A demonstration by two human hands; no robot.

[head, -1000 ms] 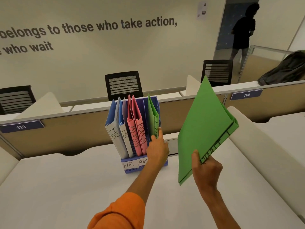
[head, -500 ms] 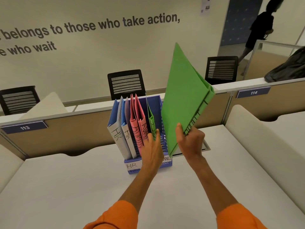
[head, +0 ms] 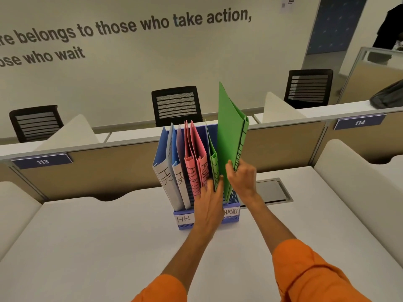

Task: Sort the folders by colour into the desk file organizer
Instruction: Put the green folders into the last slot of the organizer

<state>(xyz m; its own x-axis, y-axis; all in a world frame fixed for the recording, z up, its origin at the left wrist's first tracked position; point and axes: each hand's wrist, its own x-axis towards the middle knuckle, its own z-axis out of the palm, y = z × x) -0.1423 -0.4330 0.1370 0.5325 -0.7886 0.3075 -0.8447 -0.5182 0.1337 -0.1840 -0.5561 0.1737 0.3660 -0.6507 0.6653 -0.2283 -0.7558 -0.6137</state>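
A blue desk file organizer (head: pixel 185 222) stands on the white desk, with labels reading HR at the left and NANCE at the right. Blue folders (head: pixel 166 168) fill its left slot and pink folders (head: pixel 194 162) its middle slot. One green folder (head: pixel 213 162) stands in the right slot. My right hand (head: pixel 241 177) grips a second green folder (head: pixel 230 136) by its spine, upright, its lower edge down in the right slot. My left hand (head: pixel 210 197) lies flat against the fronts of the pink and green folders, fingers spread.
The white desk (head: pixel 87 247) has a grey cable hatch (head: pixel 272 190) right of the organizer. A tan partition (head: pixel 109 168) runs behind it, tagged 113 and 114. Black chairs (head: pixel 176 104) stand beyond. A person (head: pixel 390 25) stands in the far doorway.
My right hand has brought the green folder leftwards and down, from tilted in the air to upright in the organizer's right slot. My left hand stayed on the standing folders.
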